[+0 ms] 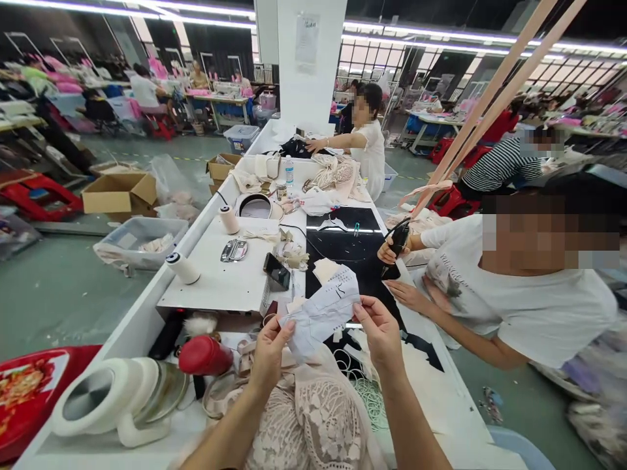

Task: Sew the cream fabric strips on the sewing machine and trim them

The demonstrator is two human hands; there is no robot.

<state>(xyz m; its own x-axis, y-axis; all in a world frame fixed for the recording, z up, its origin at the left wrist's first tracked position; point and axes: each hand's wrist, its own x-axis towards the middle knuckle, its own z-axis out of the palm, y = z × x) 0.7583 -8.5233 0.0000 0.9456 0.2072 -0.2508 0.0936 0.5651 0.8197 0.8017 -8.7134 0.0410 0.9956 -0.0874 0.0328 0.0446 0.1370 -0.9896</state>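
Observation:
A creased sheet of white paper [326, 310] with printing and dark pen marks is stretched between my two hands. My left hand [272, 349] pinches its lower left end between thumb and fingers. At its right end, my right hand [379, 329] is closed on the edge in the same way. Beige lace garments [318, 418] lie on the table under my forearms. Pale green cord [369, 398] is heaped beside my right forearm. Behind the paper is a small cream piece [324, 269] on the black work surface [343, 245].
A co-worker in a white shirt [533, 300] sits at the right, one hand holding a black tool [399, 241]. At left are a red-lidded jar [204, 356], a tape roll [88, 398], thread cones [182, 268] and a phone [277, 271]. Another person reaches across farther back.

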